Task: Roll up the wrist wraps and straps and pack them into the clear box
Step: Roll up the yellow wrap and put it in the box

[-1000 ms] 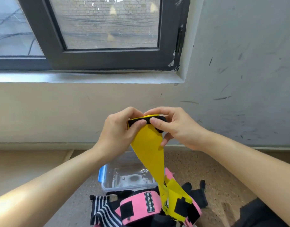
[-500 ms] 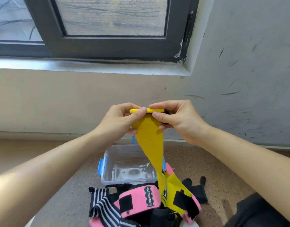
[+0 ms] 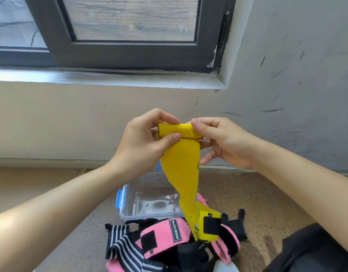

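Our left hand [image 3: 143, 142] pinches the left end of the small roll at the top of the yellow wrap [image 3: 181, 169], with the thumb across the front of the band and the fingers curled behind. The wrap is up in the air between our hands, in front of the wall. Its free tail hangs down past the box and ends in the pile below. We judge it light and limp: a flat woven band with a fine rib, grippy rather than slick. It should roll tight only if the edges stay square, and the best hold is at the two ends of the roll, where we have it. Our right hand [image 3: 224, 142] pinches the right end, thumb on top, lower fingers loose beneath. On the speckled floor [image 3: 257, 203], a striped wrap [image 3: 118, 244] that looks knitted lies leftmost. The box [image 3: 145, 214], clear hard plastic with blue latches, stands open behind it with nothing packed. A pink wrap [image 3: 165, 232] with black patches and a black strap [image 3: 234, 226] lie further right.
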Action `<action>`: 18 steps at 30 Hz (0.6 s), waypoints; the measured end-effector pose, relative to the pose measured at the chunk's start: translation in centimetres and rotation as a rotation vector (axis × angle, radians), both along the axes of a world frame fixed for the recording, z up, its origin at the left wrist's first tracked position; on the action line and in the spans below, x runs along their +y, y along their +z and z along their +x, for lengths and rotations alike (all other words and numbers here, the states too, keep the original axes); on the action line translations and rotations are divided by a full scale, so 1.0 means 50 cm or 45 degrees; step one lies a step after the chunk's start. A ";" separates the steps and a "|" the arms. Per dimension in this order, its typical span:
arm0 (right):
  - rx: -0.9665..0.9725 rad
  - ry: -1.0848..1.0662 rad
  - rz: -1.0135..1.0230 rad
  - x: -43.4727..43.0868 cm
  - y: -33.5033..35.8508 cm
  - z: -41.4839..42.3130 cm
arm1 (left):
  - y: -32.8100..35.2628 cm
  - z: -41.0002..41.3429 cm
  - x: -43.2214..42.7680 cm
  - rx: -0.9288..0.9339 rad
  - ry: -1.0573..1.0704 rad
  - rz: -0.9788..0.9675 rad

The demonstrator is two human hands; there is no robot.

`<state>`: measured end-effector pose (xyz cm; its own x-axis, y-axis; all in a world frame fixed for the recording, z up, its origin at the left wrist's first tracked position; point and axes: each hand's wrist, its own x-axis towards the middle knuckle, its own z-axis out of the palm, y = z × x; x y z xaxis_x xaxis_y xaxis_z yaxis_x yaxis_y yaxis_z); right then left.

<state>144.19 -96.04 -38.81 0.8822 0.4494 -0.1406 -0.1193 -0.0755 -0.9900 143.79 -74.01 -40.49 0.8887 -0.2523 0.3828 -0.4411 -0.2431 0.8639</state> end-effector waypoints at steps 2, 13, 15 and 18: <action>-0.033 -0.002 0.011 -0.007 0.007 -0.002 | -0.003 -0.002 -0.006 -0.054 0.002 0.027; -0.385 -0.369 0.016 -0.054 -0.009 -0.006 | -0.003 0.024 -0.055 0.598 -0.277 -0.030; -0.499 -0.381 -0.036 -0.059 -0.016 0.001 | -0.001 0.030 -0.063 0.647 -0.263 -0.065; -0.728 -0.371 -0.177 -0.063 -0.027 0.012 | -0.002 0.037 -0.073 0.668 -0.193 -0.132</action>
